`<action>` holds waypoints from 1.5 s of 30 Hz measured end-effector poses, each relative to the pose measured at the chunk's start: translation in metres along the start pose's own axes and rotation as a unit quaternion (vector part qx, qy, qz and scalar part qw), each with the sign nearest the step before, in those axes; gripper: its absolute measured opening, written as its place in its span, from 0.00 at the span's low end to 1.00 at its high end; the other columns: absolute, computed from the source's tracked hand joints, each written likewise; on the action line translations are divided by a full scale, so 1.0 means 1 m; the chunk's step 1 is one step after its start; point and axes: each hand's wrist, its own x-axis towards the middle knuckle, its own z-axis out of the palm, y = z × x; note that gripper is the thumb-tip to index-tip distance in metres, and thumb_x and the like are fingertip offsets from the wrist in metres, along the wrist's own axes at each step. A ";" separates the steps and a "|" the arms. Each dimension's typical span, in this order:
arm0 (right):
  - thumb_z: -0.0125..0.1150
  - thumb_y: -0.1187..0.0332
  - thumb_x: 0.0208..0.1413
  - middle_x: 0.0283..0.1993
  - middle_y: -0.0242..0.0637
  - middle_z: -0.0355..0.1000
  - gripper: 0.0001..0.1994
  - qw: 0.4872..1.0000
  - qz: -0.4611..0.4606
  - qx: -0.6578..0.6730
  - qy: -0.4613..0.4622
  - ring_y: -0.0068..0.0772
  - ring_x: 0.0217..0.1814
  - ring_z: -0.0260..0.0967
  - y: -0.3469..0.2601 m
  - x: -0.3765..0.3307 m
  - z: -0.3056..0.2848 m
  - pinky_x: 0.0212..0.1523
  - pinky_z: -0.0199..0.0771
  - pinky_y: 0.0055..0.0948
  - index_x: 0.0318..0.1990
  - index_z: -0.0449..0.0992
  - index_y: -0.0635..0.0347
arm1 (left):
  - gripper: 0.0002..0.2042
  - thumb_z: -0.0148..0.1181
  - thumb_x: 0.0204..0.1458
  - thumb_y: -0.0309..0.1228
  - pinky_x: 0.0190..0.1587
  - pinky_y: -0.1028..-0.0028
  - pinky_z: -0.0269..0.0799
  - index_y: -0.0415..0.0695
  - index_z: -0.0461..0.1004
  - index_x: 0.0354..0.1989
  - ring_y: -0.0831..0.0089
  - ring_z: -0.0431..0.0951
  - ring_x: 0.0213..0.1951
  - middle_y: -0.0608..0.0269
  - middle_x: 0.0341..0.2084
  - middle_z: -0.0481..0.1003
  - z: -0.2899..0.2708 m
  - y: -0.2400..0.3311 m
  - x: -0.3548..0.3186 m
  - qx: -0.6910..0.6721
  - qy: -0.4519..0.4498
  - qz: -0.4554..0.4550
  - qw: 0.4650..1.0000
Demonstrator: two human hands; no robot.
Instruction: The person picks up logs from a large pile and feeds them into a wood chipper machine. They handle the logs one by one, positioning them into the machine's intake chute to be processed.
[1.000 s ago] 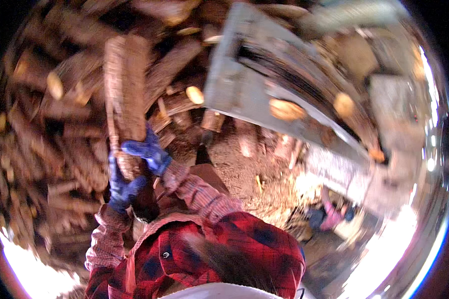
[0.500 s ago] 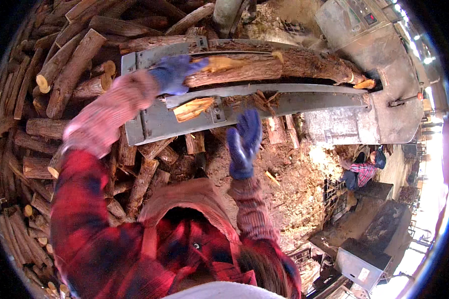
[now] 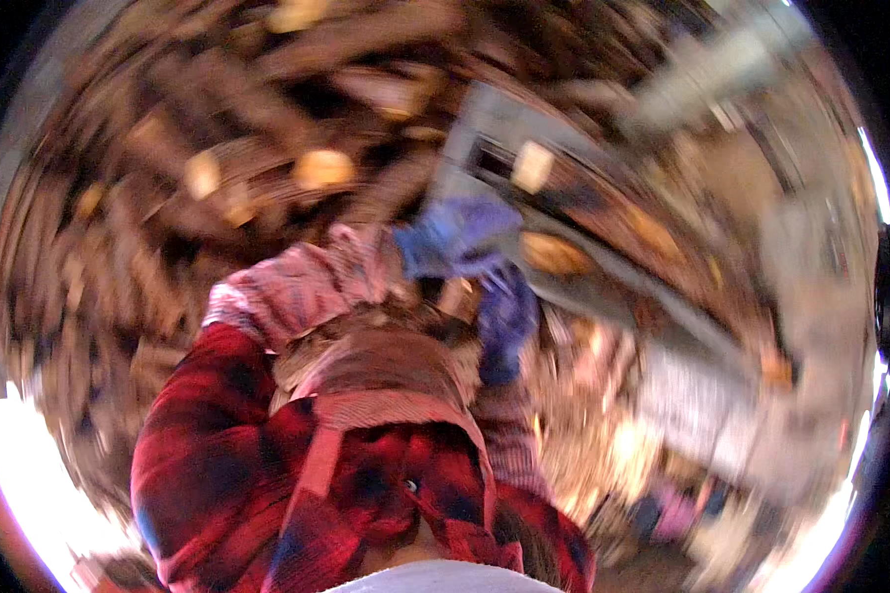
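Both hands wear blue-purple gloves and are smeared by motion. At the near end of the grey metal trough (image 3: 455,158), my left hand (image 3: 457,235) reaches across in front of me. Close beside and below it is my right hand (image 3: 506,321), raised so that the two gloves nearly meet or overlap. Whether either glove holds anything is hidden by the blur. An orange-brown piece of split wood (image 3: 556,254) lies on the trough's near side, just right of my gloves. A bark-covered log (image 3: 653,232) rests along the trough.
Piled logs (image 3: 148,198) fill the left and far side. The trough runs to a grey machine (image 3: 821,267) on the right. Wood chips and debris (image 3: 593,395) cover the ground to my right. A blurred person (image 3: 677,509) is at the lower right.
My view has swung round, so the trough now slants down to the right. My left hand has come off the log toward my right hand; the two gloves are now close together.
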 end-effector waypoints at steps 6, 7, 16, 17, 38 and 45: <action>0.56 0.76 0.57 0.53 0.49 0.71 0.20 0.946 -0.170 -0.262 -0.092 0.38 0.53 0.71 -0.007 0.019 0.063 0.56 0.71 0.36 0.57 0.67 0.71 | 0.21 0.62 0.49 0.37 0.52 0.63 0.71 0.43 0.71 0.52 0.55 0.76 0.48 0.51 0.46 0.75 -0.089 -0.057 -0.142 0.009 0.002 -0.318 0.948; 0.56 0.75 0.57 0.53 0.50 0.70 0.20 0.932 -0.189 -0.292 -0.099 0.39 0.54 0.70 -0.008 0.027 0.074 0.56 0.70 0.36 0.57 0.67 0.71 | 0.21 0.62 0.49 0.37 0.54 0.64 0.71 0.42 0.72 0.52 0.57 0.76 0.49 0.51 0.47 0.75 -0.098 -0.066 -0.161 0.049 0.041 -0.353 0.934; 0.60 0.69 0.55 0.48 0.47 0.72 0.20 0.930 -0.081 -0.315 -0.173 0.46 0.47 0.71 -0.023 0.116 0.129 0.48 0.71 0.39 0.54 0.69 0.69 | 0.36 0.63 0.47 0.51 0.55 0.59 0.68 0.42 0.60 0.60 0.54 0.71 0.53 0.46 0.51 0.70 -0.151 -0.227 -0.194 -0.032 0.178 -0.622 0.761; 0.60 0.69 0.55 0.48 0.46 0.72 0.20 0.944 -0.024 -0.285 -0.163 0.47 0.45 0.71 -0.023 0.116 0.136 0.47 0.72 0.39 0.54 0.69 0.67 | 0.39 0.65 0.45 0.50 0.55 0.60 0.68 0.41 0.57 0.61 0.55 0.71 0.54 0.46 0.52 0.69 -0.158 -0.249 -0.190 -0.063 0.208 -0.649 0.729; 0.58 0.58 0.59 0.58 0.48 0.69 0.26 0.925 -0.130 -0.153 -0.324 0.44 0.62 0.64 0.011 0.101 0.210 0.62 0.61 0.40 0.58 0.65 0.70 | 0.26 0.65 0.49 0.41 0.47 0.57 0.77 0.42 0.68 0.54 0.61 0.80 0.43 0.53 0.46 0.76 -0.312 -0.139 -0.141 -0.510 0.353 -0.593 0.514; 0.40 0.40 0.62 0.65 0.37 0.61 0.33 0.732 0.503 0.319 -0.331 0.41 0.65 0.58 0.097 0.073 0.343 0.66 0.56 0.45 0.65 0.60 0.53 | 0.37 0.72 0.41 0.41 0.50 0.67 0.72 0.39 0.64 0.60 0.68 0.77 0.45 0.58 0.47 0.76 -0.249 0.097 -0.205 -0.353 0.279 -0.654 0.608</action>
